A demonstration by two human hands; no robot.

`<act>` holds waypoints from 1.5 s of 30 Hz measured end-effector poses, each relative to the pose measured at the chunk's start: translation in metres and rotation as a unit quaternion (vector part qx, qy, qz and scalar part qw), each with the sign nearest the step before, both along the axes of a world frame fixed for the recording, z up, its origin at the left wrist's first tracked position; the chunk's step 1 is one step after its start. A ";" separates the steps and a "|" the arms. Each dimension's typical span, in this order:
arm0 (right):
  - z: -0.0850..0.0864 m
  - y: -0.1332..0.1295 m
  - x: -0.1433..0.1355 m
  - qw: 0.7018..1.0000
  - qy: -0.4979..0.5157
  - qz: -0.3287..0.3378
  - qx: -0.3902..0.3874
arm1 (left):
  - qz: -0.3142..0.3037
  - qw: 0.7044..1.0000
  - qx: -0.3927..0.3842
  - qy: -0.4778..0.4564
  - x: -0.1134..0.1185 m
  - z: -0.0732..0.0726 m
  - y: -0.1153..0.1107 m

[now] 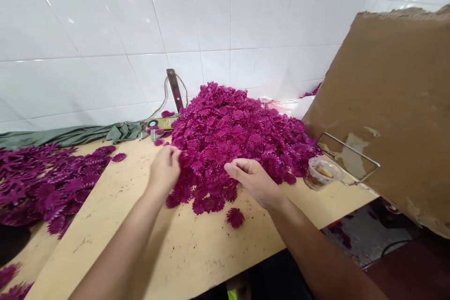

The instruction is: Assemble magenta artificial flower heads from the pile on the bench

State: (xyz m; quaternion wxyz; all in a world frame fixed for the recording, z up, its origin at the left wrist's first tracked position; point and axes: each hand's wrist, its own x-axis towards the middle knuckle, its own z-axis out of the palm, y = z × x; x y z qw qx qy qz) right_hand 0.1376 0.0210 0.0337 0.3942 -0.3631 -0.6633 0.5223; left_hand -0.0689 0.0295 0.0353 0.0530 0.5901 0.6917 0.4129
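A large heap of magenta flower-shaped pieces (pixel 225 136) rises on the pale wooden table (pixel 197 253). At the heap's left side is my left hand (pixel 167 166), its fingers pinched together; what they hold, if anything, is too small to make out. My right hand (pixel 251 178) is over the front right of the heap, thumb and forefinger pressed together, and nothing can be made out clearly between them. One loose magenta flower piece (pixel 235 217) lies on the table in front of the heap, between my forearms.
More magenta pieces (pixel 52 183) spread at the left beside a green cloth (pixel 70 134). A clear plastic cup (pixel 321 173) and wire frame (pixel 351 152) stand by a cardboard sheet (pixel 390 103) at the right. White tiled wall (pixel 214 18) behind.
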 end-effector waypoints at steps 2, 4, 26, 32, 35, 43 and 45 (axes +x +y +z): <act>-0.007 0.003 0.020 0.992 -0.093 -0.073 0.050 | 0.022 1.000 -0.022 0.004 -0.022 -0.001 0.005; -0.018 0.009 0.038 0.955 -0.203 -0.188 0.106 | -0.001 0.999 -0.041 0.018 -0.036 -0.007 0.008; -0.041 0.058 -0.043 0.877 -0.427 -0.099 0.198 | -0.187 0.954 -0.087 -0.216 0.038 -0.075 0.041; -0.010 0.102 -0.029 0.868 -0.414 -0.142 0.236 | -0.087 0.955 0.024 -0.283 0.026 -0.086 0.040; 0.033 0.130 -0.015 0.859 -0.390 -0.199 0.264 | -0.060 0.974 0.068 -0.205 0.025 -0.085 0.041; 0.093 0.224 0.011 0.804 -0.454 -0.274 0.270 | -0.106 0.984 0.070 -0.129 0.032 -0.074 0.039; 0.084 0.238 0.012 0.795 -0.487 -0.276 0.234 | -0.102 0.984 0.067 -0.128 0.033 -0.076 0.041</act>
